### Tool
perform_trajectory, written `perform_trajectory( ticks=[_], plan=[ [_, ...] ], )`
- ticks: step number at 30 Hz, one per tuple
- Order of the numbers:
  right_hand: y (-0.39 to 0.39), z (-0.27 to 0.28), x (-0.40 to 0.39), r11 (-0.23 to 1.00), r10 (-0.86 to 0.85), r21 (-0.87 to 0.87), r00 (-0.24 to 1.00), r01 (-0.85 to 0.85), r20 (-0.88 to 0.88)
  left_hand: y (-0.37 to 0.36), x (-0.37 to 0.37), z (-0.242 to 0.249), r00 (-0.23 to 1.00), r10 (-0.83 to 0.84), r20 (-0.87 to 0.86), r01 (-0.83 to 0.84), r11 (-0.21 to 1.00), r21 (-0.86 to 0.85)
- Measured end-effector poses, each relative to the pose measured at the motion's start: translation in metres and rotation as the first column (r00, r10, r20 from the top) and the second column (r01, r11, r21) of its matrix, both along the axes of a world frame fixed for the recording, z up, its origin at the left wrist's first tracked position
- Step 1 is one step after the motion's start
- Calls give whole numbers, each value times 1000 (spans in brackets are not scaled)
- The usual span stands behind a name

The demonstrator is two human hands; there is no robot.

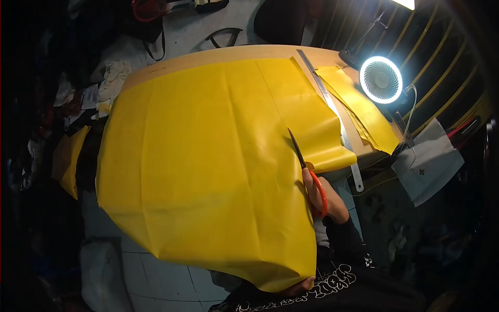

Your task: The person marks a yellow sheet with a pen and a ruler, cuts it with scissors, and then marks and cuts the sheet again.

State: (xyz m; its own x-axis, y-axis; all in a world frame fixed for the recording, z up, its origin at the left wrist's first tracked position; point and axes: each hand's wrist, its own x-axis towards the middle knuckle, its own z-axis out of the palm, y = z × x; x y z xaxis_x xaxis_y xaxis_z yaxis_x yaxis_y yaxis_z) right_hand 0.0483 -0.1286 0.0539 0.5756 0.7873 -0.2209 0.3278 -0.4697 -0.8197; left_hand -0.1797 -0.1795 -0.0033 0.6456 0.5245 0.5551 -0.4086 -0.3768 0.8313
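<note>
A large yellow sheet (187, 151), smooth and creased like vinyl, lies over the table and hangs past its near edge. My right hand (312, 192) is closed around orange-red-handled scissors (318, 195), whose dark blades lie at the end of a cut in the sheet. From the blade tip, a thin drawn line runs on toward the far edge. Right of the cut, the freed strip curls up. At the bottom, my left hand (300, 287) grips the sheet's hanging near corner, most of it hidden beneath the material.
A long metal ruler (357, 179) lies along the table's right side, beside folded yellow pieces (366, 112). Behind them stands a lit round fan (381, 79) with a cable. A pale pouch with a red cross (429, 161) hangs at the right. The wooden tabletop (208, 53) shows at the back.
</note>
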Motion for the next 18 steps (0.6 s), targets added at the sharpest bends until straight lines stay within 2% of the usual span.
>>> perform_trajectory(
  ticks=[7,18],
  plan=[
    [2,13,-1,999,12,-41,1000,-13,-21,3,-2,5,1000,-10,-3,10,1000,-11],
    [1,9,0,1000,24,-4,1000,-24,-16,-7,-2,7,999,-30,17,30,999,-13]
  ],
)
